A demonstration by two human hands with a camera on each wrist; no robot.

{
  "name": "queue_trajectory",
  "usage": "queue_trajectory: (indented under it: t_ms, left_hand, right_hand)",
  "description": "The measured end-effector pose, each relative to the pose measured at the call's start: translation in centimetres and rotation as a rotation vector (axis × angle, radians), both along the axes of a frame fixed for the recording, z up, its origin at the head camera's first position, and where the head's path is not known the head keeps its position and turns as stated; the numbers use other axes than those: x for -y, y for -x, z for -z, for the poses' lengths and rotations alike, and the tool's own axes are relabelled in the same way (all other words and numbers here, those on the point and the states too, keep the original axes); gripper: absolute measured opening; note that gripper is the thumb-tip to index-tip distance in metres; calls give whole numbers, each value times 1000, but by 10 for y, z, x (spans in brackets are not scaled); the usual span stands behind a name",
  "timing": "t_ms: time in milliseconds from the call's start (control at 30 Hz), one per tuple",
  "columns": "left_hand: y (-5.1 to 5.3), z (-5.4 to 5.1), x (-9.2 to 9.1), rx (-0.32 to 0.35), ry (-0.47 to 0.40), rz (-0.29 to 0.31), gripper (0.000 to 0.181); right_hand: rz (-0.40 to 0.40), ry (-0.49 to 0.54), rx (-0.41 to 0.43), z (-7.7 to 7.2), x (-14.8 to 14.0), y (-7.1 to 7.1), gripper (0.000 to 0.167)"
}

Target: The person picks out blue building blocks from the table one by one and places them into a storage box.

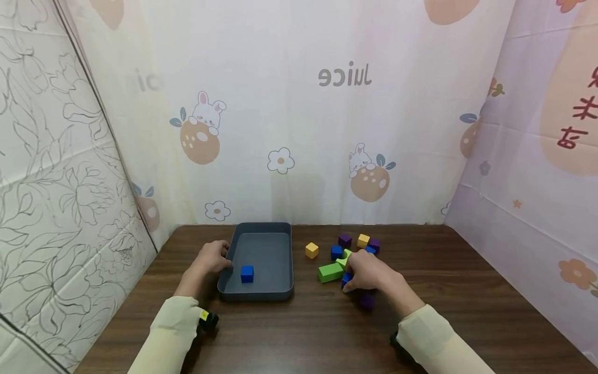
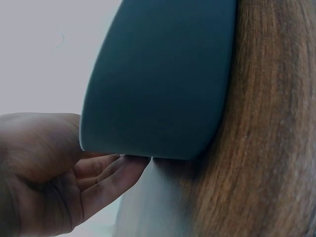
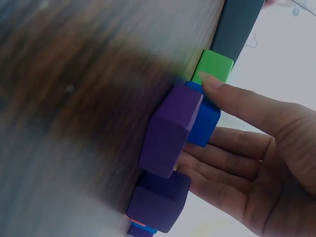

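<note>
My left hand holds the left side of a dark grey tray; in the left wrist view its fingers lie against the outer wall, the thumb hidden. One blue block lies inside the tray. On the right, my right hand pinches another blue block between thumb and fingers, low at the table. A green rectangular block and a light green curved block lie beside it. A purple block sits close in front of the held block in the right wrist view.
Behind the right hand lie a blue block, a purple block and a yellow block, among others. A separate yellow block stands between tray and pile. Printed curtains border the brown wooden table.
</note>
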State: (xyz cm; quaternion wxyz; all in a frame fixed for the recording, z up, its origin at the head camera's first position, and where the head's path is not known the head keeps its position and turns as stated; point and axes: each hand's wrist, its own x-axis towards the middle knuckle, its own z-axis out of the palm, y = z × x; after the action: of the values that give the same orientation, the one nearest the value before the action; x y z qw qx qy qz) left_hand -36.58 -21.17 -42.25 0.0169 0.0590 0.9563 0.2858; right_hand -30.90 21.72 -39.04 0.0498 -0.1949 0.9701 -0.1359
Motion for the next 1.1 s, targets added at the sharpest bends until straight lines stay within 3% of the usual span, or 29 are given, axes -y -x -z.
queue_trajectory:
  t_ms: [500,767,1100]
  left_hand:
    - [2,3,0,10,-12,-14,49]
    - [0,2,0,11,-26,-16,49]
    - [2,4,0,37,-64,-24,49]
  right_hand:
    - [-5,-9,17,-1,1,0,23]
    - [-62,-22,-30,-8,-1,-3,21]
    - [-64,10,-31,-16,-4,-5,19]
